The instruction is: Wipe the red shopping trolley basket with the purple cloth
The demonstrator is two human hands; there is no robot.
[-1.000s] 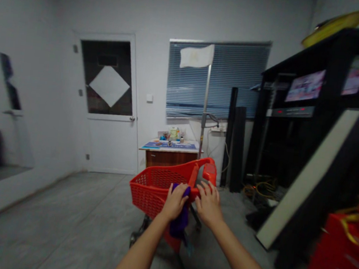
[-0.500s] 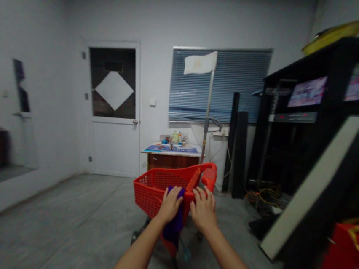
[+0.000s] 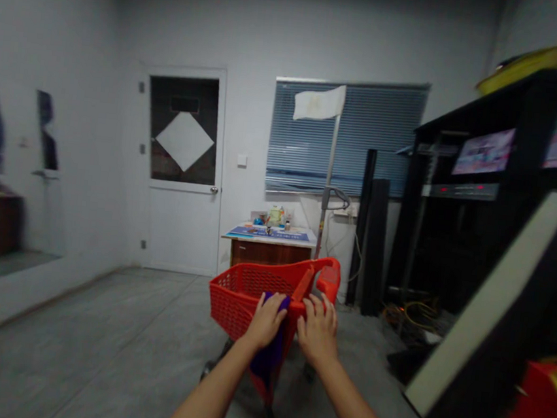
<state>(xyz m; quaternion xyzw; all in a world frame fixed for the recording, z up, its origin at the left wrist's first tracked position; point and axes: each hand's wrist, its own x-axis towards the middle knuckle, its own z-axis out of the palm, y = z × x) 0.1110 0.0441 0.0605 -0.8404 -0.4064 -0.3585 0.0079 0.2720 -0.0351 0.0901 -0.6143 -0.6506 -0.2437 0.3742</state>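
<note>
Grey floor point(image 3: 112, 344) under red cart point(image 3: 246, 285), which sits just ahead of both hands: left hand point(image 3: 268, 320) curls over purple cloth point(image 3: 270, 353), right hand point(image 3: 319, 328) lies on rim, fingers slightly spread.

Storage/utility rm, prob.: concrete floor point(image 3: 97, 349), blinds point(image 3: 384, 134), black rack point(image 3: 530, 102) w/ screen point(image 3: 484, 152), shopping cart point(image 3: 245, 298).

White door point(image 3: 178, 229), diamond-shaped paper on its dark pane | Blue blinds point(image 3: 378, 140), white flag point(image 3: 318, 104) on pole in front | Cabinet point(image 3: 270, 253) below, small items on top | Black rack point(image 3: 530, 102), lit screen point(image 3: 484, 152) inside | Mirror point(image 3: 36, 212) on left wall
</note>
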